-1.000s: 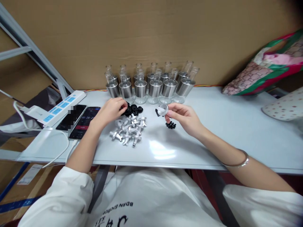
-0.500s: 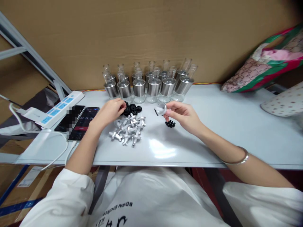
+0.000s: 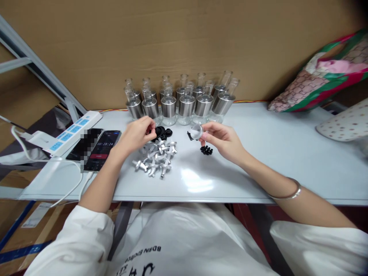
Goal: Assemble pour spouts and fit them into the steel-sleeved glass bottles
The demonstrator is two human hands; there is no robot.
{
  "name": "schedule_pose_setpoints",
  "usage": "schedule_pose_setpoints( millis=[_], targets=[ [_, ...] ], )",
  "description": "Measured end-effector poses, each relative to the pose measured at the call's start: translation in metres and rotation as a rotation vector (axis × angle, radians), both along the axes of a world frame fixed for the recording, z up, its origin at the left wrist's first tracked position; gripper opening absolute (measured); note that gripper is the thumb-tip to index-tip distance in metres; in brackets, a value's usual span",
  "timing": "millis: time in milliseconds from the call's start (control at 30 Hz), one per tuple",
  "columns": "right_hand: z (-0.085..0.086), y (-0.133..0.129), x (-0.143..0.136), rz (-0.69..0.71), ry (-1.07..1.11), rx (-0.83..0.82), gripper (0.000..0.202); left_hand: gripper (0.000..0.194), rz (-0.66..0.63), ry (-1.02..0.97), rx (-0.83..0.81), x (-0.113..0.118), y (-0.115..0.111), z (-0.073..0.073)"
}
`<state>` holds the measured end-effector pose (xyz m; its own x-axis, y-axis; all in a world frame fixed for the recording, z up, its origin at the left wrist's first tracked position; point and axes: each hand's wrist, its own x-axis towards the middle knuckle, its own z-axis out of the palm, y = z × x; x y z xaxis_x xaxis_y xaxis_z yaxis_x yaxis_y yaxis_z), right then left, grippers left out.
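Observation:
My left hand (image 3: 142, 132) is at the left side of a pile of black round rubber parts (image 3: 163, 132), its fingers closed; what they pinch, if anything, is hidden. My right hand (image 3: 220, 138) holds a silvery cup-shaped part (image 3: 196, 132) between thumb and fingers, its round opening facing up and left. A small black piece (image 3: 189, 135) shows at that part's left edge. Just below my right fingertips lie several tiny black pieces (image 3: 206, 150). Silvery spout-like parts (image 3: 156, 157) are heaped in front of the black rubber parts.
Two rows of glass bottles with metal sleeves (image 3: 186, 105) stand at the back. On the left are a power strip (image 3: 75, 132), white cables and two phones (image 3: 105, 147). A patterned bag (image 3: 304, 86) and a dotted white object (image 3: 345, 122) are at the right.
My left hand has shifted slightly right and up over the black rubber parts. My right hand stays nearly in place, the silvery part turned a little.

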<state>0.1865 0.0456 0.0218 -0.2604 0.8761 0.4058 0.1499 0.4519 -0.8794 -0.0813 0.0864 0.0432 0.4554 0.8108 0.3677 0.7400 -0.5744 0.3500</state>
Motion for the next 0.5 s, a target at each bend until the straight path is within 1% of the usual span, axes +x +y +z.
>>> schedule_pose_setpoints(
  millis=[33,67,133,167,200,233,267,333,400,500],
  targets=[
    [-0.001,-0.001,0.001,-0.043,-0.068,0.097,0.022,0.002,-0.035,-0.103,-0.046,0.005,-0.002,-0.001],
    [-0.001,-0.001,0.001,-0.086,-0.150,0.236,0.017,0.003,-0.070,-0.223,-0.107,0.010,-0.005,-0.003],
    [0.000,-0.003,0.003,-0.141,-0.327,0.579,0.007,0.008,-0.129,-0.472,-0.278,0.022,-0.011,-0.006],
    [0.001,-0.004,0.004,-0.149,-0.397,0.737,0.004,0.012,-0.153,-0.588,-0.362,0.027,-0.014,-0.007],
    [0.002,-0.005,0.004,-0.144,-0.447,0.861,0.004,0.015,-0.175,-0.676,-0.434,0.032,-0.017,-0.008],
    [0.003,-0.006,0.004,-0.136,-0.478,0.941,0.005,0.020,-0.196,-0.741,-0.493,0.037,-0.020,-0.009],
    [0.004,-0.006,0.005,-0.137,-0.493,0.984,0.006,0.024,-0.221,-0.786,-0.539,0.040,-0.023,-0.009],
    [0.006,-0.006,0.005,-0.151,-0.502,1.009,0.007,0.031,-0.271,-0.853,-0.589,0.045,-0.028,-0.009],
    [0.007,-0.006,0.005,-0.167,-0.501,1.013,0.006,0.036,-0.312,-0.909,-0.587,0.048,-0.031,-0.009],
    [0.008,-0.007,0.004,-0.186,-0.475,1.016,0.005,0.036,-0.338,-0.933,-0.540,0.050,-0.034,-0.009]
  ],
)
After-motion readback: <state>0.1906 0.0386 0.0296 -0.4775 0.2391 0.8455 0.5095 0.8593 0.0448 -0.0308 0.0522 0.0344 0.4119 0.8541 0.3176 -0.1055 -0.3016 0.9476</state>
